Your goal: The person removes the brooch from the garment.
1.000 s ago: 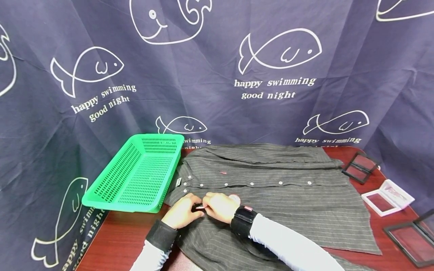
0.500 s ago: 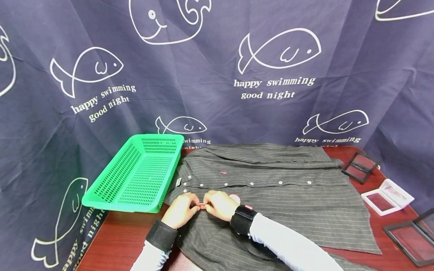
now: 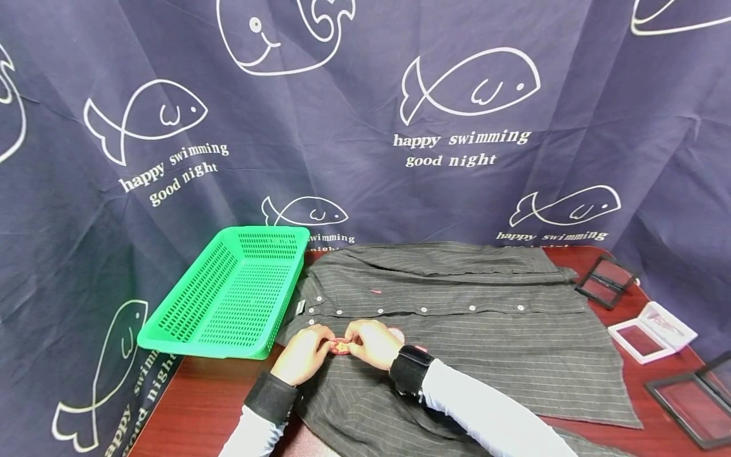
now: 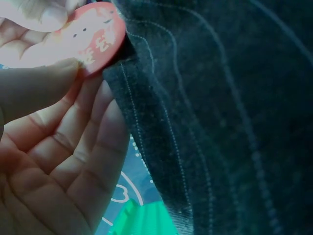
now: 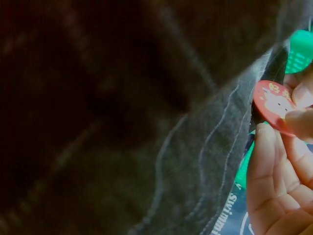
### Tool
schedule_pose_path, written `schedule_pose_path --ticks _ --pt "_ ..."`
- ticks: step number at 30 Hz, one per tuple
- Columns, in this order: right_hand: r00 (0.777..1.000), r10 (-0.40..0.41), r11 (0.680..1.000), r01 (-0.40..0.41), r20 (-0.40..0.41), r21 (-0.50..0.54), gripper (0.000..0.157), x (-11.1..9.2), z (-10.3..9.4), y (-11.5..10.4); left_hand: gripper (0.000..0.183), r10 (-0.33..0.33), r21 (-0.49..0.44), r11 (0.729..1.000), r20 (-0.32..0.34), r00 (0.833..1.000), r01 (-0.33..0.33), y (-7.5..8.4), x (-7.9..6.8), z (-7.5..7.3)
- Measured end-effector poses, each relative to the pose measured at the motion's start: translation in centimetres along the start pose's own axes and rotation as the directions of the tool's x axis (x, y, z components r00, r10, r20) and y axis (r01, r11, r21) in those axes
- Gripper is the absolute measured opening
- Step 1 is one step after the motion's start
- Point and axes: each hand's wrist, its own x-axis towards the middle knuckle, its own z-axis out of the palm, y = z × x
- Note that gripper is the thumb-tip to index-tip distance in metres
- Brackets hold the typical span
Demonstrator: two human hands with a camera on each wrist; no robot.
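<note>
- Nearest me, white sleeves (image 3: 485, 409) end in black wristbands (image 3: 273, 397), one at each wrist.
- I have the left hand (image 3: 304, 354) with its fingers pinching the left edge of a round red badge (image 3: 341, 346).
- The right hand (image 3: 372, 344) grasps the same badge by its right edge — thumb and fingers on the rim.
- The badge sits between the two hands, over the dark striped shirt (image 3: 485, 349); my wrist views show a printed face and yellowish characters on it. Whether it is fastened to the cloth, I can't tell.
- Just past the right hand I see a pale round disc (image 3: 396, 333) on the shirt, partly hidden.
- The shirt lies spread across the red-brown counter (image 3: 200, 387), its buttons running crosswise.
- Off to my right, near to far: a black frame (image 3: 696, 377), an open white case (image 3: 655, 334), another black frame (image 3: 607, 284).
- To my left, a green basket (image 3: 242, 298) stands beside the collar.
- Farthest — a blue-grey curtain (image 3: 354, 146) with white fish drawings.
</note>
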Motion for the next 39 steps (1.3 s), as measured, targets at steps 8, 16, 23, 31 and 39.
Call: schedule_pose_path --ticks 8,16,23,31,39 --pt "0.999 0.041 0.997 -0.042 0.015 0.063 0.006 0.1 -0.1 0.1 0.012 -0.034 0.010 0.999 0.015 0.999 0.034 0.2 0.1 -0.2" --pt "0.998 0.056 0.992 -0.058 0.024 0.115 0.002 0.2 -0.3 0.3 0.011 -0.062 -0.007 0.998 0.006 0.998 0.062 0.1 0.2 -0.1" --pt "0.992 0.114 0.978 -0.123 0.062 0.168 0.006 0.3 -0.3 0.1 0.015 -0.025 0.016 1.000 0.002 1.000 0.025 -0.1 0.0 0.4" --pt "0.984 0.162 0.966 -0.174 0.078 0.189 0.008 0.3 -0.1 0.0 0.020 0.026 0.045 0.999 -0.009 1.000 -0.025 -0.3 -0.3 0.9" --pt "0.976 0.197 0.960 -0.211 0.092 0.185 0.007 0.4 -0.1 -0.3 0.029 -0.029 0.058 0.998 0.128 0.991 0.022 0.1 -0.6 0.5"
